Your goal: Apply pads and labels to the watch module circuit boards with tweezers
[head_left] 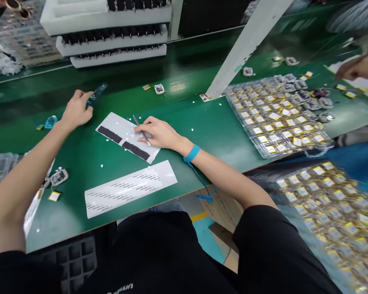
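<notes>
My left hand (77, 109) is closed on a small dark teal plastic housing (95, 96), blurred by motion, above the green bench. My right hand (159, 131) grips slim metal tweezers (144, 135), resting over a whitish backing sheet (112, 122) that carries two rows of black strips (135, 151). A blue wrist strap (192, 153) circles my right wrist. Nearer my body lies a white label sheet (125, 190) with rows of small print. Another teal housing (50, 121) sits beside my left forearm, joined to a small yellow-edged battery.
A clear tray (260, 139) of batteries and housings stands at the right, with another filled tray (334, 212) below it. White foam trays (116, 45) are stacked at the back. A white post (233, 61) rises from the bench. Another person's hand (360, 67) is at far right.
</notes>
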The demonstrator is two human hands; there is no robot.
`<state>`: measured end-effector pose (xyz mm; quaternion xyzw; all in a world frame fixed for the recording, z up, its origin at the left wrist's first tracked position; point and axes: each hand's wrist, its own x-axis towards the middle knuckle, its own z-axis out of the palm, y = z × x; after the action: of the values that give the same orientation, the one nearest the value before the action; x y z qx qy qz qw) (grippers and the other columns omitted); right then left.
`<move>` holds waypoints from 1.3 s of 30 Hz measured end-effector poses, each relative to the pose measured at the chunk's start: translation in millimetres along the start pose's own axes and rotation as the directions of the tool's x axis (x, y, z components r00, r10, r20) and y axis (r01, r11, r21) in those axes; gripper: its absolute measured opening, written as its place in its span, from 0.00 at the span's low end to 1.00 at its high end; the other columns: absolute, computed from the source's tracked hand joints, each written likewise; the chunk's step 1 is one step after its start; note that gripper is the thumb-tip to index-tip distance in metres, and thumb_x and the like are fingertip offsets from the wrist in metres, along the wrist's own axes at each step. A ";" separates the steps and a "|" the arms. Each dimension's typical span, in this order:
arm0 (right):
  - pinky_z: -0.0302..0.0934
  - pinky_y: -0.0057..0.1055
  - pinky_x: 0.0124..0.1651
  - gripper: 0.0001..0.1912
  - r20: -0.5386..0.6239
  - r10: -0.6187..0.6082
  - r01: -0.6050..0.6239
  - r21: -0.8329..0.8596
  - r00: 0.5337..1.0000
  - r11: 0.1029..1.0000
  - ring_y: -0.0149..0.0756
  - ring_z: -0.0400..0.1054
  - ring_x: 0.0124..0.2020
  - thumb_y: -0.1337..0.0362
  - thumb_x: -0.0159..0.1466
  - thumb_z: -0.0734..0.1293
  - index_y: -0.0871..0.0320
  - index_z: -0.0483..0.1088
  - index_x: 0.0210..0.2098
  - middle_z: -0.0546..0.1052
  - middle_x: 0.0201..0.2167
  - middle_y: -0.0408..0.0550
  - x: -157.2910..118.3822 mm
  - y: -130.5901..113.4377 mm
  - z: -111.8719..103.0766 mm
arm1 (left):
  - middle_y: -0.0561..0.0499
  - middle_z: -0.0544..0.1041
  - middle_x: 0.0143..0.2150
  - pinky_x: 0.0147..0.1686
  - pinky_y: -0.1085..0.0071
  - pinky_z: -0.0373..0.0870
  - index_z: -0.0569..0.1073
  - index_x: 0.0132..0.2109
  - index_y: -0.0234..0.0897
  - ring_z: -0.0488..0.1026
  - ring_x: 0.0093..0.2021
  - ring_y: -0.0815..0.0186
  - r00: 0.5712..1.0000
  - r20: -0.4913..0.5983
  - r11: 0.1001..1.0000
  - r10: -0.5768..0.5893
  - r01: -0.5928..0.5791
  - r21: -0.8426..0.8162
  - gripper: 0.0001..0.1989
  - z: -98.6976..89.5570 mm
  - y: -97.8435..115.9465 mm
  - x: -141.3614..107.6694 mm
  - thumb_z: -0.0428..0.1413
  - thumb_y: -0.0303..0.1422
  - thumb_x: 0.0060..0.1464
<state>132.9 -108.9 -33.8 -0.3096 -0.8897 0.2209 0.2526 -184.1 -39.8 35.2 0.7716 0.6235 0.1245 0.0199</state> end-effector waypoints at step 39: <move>0.70 0.41 0.50 0.14 -0.475 0.258 -0.268 0.048 0.841 0.962 0.45 0.72 0.46 0.56 0.74 0.65 0.51 0.78 0.53 0.83 0.44 0.49 -11.4 1.4 -12.2 | 0.39 0.73 0.68 0.61 0.47 0.71 0.78 0.63 0.40 0.72 0.65 0.42 0.943 0.159 0.956 0.293 -0.292 -0.029 0.25 16.4 53.5 -123.6 0.49 0.47 0.71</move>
<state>148.4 -112.6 -28.6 -0.4759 -0.7513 0.1612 0.4279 -153.0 -169.1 8.6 0.8631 0.4981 0.0644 0.0536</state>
